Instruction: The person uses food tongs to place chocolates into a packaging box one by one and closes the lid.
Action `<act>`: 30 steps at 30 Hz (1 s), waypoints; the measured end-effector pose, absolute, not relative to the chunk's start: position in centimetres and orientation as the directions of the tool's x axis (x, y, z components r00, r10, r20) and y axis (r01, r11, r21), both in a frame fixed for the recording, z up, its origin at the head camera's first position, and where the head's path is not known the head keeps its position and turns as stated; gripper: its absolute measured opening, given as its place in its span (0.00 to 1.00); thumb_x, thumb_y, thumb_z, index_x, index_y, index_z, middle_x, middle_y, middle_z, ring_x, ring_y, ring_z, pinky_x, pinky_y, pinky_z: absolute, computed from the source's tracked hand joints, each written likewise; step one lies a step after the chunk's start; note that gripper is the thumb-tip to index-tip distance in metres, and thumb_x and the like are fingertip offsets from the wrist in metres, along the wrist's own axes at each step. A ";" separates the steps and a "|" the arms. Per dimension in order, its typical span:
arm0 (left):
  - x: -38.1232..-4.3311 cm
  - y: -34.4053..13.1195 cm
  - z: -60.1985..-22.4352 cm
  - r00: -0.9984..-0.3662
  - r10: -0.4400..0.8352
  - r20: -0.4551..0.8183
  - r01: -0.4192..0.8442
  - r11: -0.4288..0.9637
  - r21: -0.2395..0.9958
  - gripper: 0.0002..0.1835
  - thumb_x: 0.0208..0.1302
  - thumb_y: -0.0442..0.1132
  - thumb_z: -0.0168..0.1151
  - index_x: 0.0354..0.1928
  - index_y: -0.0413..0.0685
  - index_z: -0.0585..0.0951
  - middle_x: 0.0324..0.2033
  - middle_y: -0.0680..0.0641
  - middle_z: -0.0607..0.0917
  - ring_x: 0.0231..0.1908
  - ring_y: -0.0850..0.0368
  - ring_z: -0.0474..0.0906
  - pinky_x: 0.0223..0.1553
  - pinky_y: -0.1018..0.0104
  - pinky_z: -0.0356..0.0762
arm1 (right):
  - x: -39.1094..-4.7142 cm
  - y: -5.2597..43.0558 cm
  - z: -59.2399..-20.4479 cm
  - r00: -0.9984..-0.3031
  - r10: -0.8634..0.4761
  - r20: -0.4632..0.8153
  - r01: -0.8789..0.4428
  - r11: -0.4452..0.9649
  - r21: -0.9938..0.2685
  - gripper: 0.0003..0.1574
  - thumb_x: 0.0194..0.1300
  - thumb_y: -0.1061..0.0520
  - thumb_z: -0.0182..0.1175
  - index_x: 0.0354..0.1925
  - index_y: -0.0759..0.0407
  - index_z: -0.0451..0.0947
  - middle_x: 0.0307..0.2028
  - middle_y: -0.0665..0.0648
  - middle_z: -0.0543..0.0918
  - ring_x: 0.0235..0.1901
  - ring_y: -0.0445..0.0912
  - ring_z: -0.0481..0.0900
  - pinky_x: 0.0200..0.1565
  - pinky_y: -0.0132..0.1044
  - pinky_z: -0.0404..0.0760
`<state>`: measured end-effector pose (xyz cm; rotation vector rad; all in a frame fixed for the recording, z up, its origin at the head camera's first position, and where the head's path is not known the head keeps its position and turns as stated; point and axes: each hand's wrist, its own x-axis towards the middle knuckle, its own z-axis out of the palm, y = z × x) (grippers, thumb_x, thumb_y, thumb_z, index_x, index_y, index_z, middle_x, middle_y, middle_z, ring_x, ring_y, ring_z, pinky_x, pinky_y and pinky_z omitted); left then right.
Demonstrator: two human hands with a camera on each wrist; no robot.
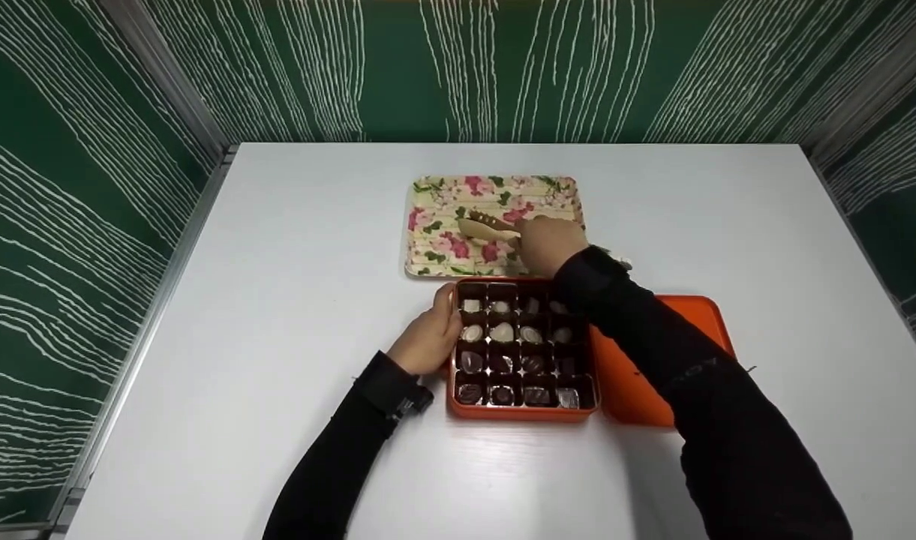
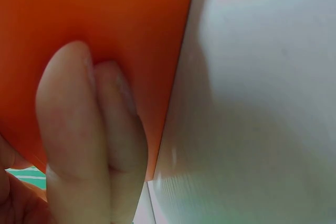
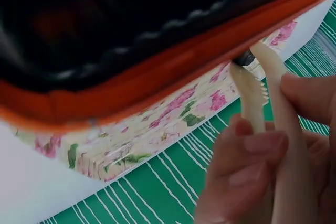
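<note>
Over the floral tray (image 1: 444, 196), my right hand (image 1: 549, 244) holds cream-coloured tongs (image 1: 484, 229), one arm of which has a toothed edge. In the right wrist view, a small dark piece (image 3: 243, 58) shows at the tips of the tongs; its exact kind is unclear. An orange-red box (image 1: 521, 413) of chocolates stands just nearer than the tray. Its dark divided insert carries white chocolates (image 1: 502, 332) in the farther rows and brown ones (image 1: 503, 395) nearer. My left hand (image 1: 427, 336) grips the box's left wall, with fingertips (image 2: 73, 85) against its outside.
An orange lid (image 1: 638, 386) lies at the box's right, partly under my right forearm. A small white item (image 1: 623, 262) peeks out beside my right sleeve. The white table (image 1: 300, 247) ends at green walls with white streaks (image 1: 397, 75).
</note>
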<state>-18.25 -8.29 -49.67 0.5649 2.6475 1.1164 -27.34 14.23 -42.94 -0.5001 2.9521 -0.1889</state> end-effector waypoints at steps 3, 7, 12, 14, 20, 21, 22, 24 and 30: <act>-18.3 -8.2 -49.6 -0.904 0.424 -0.053 0.254 0.633 0.731 0.29 0.81 0.39 0.41 0.77 0.36 0.50 0.50 0.25 0.83 0.55 0.32 0.80 0.62 0.44 0.75 | -27.2 14.7 -42.7 -0.926 -0.364 -0.098 -0.351 0.928 -0.129 0.18 0.80 0.53 0.54 0.56 0.63 0.81 0.36 0.67 0.84 0.32 0.61 0.82 0.32 0.52 0.79; -18.2 -8.2 -49.5 -0.903 0.427 -0.054 0.253 0.627 0.737 0.29 0.81 0.39 0.41 0.77 0.37 0.50 0.49 0.26 0.83 0.55 0.33 0.81 0.61 0.44 0.75 | -27.0 15.8 -42.1 -0.911 -0.402 -0.092 -0.391 0.913 -0.113 0.16 0.78 0.53 0.57 0.53 0.62 0.82 0.35 0.66 0.85 0.32 0.60 0.82 0.34 0.53 0.79; -18.2 -8.3 -49.4 -0.901 0.427 -0.070 0.242 0.631 0.737 0.30 0.81 0.40 0.40 0.78 0.37 0.49 0.52 0.25 0.82 0.56 0.32 0.80 0.62 0.44 0.74 | -26.8 17.7 -41.5 -0.908 -0.404 -0.115 -0.390 0.912 -0.125 0.20 0.78 0.52 0.57 0.60 0.60 0.82 0.40 0.67 0.86 0.36 0.62 0.83 0.37 0.56 0.81; -18.2 -8.3 -49.4 -0.902 0.425 -0.074 0.238 0.634 0.736 0.30 0.81 0.40 0.40 0.78 0.36 0.49 0.53 0.24 0.81 0.56 0.32 0.80 0.63 0.44 0.74 | -26.6 18.5 -41.4 -0.907 -0.406 -0.115 -0.389 0.910 -0.145 0.23 0.78 0.51 0.56 0.64 0.60 0.79 0.43 0.67 0.86 0.38 0.62 0.82 0.38 0.55 0.79; -18.1 -8.4 -49.3 -0.902 0.427 -0.057 0.252 0.630 0.735 0.29 0.81 0.39 0.40 0.77 0.36 0.50 0.48 0.24 0.83 0.52 0.32 0.82 0.59 0.43 0.76 | -25.1 21.4 -40.5 -0.885 -0.463 -0.044 -0.446 0.872 -0.201 0.24 0.78 0.52 0.56 0.66 0.61 0.78 0.51 0.68 0.84 0.46 0.64 0.82 0.49 0.59 0.79; -18.1 -8.4 -49.3 -0.902 0.428 -0.050 0.256 0.627 0.736 0.29 0.81 0.39 0.40 0.77 0.36 0.51 0.47 0.25 0.83 0.50 0.32 0.82 0.58 0.43 0.77 | -24.6 21.9 -40.2 -0.879 -0.476 -0.032 -0.459 0.863 -0.209 0.24 0.78 0.53 0.56 0.66 0.62 0.78 0.53 0.68 0.84 0.48 0.64 0.82 0.51 0.60 0.78; -18.1 -8.4 -49.3 -0.902 0.429 -0.041 0.262 0.622 0.738 0.28 0.81 0.38 0.40 0.76 0.36 0.51 0.44 0.26 0.84 0.49 0.33 0.83 0.57 0.42 0.78 | -24.0 22.5 -39.9 -0.874 -0.485 -0.015 -0.471 0.855 -0.218 0.24 0.78 0.53 0.57 0.66 0.62 0.78 0.54 0.68 0.83 0.49 0.64 0.82 0.51 0.60 0.78; -18.0 -8.4 -49.3 -0.902 0.430 -0.034 0.266 0.616 0.742 0.28 0.80 0.37 0.40 0.76 0.35 0.51 0.41 0.28 0.84 0.45 0.34 0.84 0.54 0.42 0.79 | -22.8 23.7 -39.5 -0.863 -0.504 0.023 -0.495 0.838 -0.228 0.24 0.78 0.53 0.58 0.66 0.61 0.78 0.55 0.67 0.84 0.50 0.62 0.82 0.52 0.59 0.79; -18.0 -8.3 -49.3 -0.903 0.427 -0.047 0.254 0.619 0.743 0.29 0.80 0.38 0.41 0.77 0.35 0.50 0.43 0.28 0.84 0.46 0.34 0.84 0.55 0.42 0.79 | -17.9 27.3 -38.3 -0.807 -0.574 0.141 -0.591 0.781 -0.203 0.25 0.74 0.55 0.63 0.66 0.56 0.79 0.36 0.54 0.83 0.28 0.46 0.78 0.36 0.44 0.80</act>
